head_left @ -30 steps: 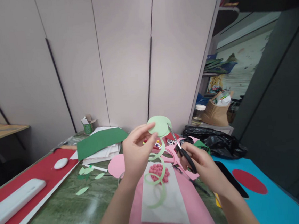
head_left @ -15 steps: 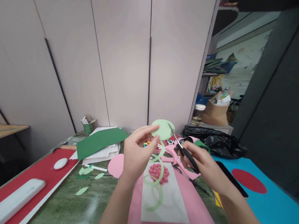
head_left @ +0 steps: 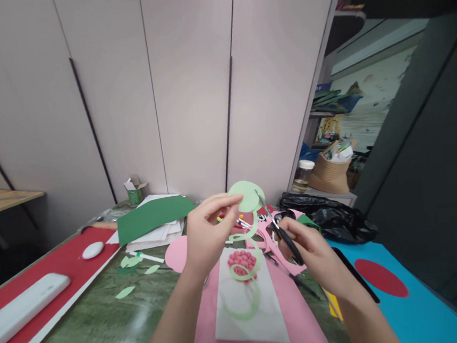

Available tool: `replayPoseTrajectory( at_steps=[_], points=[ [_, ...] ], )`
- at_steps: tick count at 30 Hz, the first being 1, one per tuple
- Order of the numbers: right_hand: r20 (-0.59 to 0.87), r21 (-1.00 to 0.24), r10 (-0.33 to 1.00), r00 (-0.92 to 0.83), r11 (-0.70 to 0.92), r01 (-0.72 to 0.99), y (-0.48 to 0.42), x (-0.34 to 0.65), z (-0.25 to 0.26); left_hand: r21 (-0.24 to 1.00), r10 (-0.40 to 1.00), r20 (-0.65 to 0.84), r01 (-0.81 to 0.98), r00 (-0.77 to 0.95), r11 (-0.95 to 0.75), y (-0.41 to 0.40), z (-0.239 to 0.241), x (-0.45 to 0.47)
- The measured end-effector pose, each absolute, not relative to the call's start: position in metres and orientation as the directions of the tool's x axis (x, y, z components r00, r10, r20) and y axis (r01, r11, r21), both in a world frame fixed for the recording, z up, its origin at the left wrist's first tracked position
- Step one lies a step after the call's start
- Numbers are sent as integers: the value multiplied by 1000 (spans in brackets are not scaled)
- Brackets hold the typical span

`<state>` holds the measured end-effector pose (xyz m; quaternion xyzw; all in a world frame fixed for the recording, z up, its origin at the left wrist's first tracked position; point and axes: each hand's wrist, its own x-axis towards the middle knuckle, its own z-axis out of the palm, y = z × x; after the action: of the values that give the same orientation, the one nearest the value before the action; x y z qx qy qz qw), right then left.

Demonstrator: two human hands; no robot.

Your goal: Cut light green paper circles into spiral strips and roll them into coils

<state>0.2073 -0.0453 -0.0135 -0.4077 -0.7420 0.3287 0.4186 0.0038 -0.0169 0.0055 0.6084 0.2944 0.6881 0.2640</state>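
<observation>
My left hand (head_left: 210,232) pinches a light green paper disc (head_left: 246,195) held up above the table. A long spiral strip (head_left: 249,276) cut from the disc hangs down in curls over a white sheet (head_left: 266,323). My right hand (head_left: 307,250) is closed round black-handled scissors (head_left: 281,231), whose blades meet the disc's right edge. Under the curls a cluster of small red-pink balls (head_left: 242,261) lies on the white sheet, which rests on pink paper (head_left: 298,325).
A dark green sheet (head_left: 152,215) on white papers lies at the back left. There is a red mat (head_left: 68,260) with a white mouse (head_left: 93,250) and a white keyboard (head_left: 24,307). A black bag (head_left: 336,218), a phone (head_left: 355,275) and blue paper (head_left: 416,310) lie right.
The green disc has turned in my left hand and become smaller as the scissors cut round it. The hanging spiral strip has grown longer and swung.
</observation>
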Motion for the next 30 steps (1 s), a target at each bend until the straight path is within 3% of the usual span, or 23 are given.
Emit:
replayPoseTrajectory(
  at_steps=[17, 30],
  points=[
    [312, -838, 897, -313, 415, 353, -46, 207, -11, 715, 709, 678, -50, -195, -697, -16, 5, 9],
    [378, -812, 878, -294, 466, 351, -45, 202, -12, 735, 735, 673, -32, -83, -677, -17, 6, 11]
  ],
)
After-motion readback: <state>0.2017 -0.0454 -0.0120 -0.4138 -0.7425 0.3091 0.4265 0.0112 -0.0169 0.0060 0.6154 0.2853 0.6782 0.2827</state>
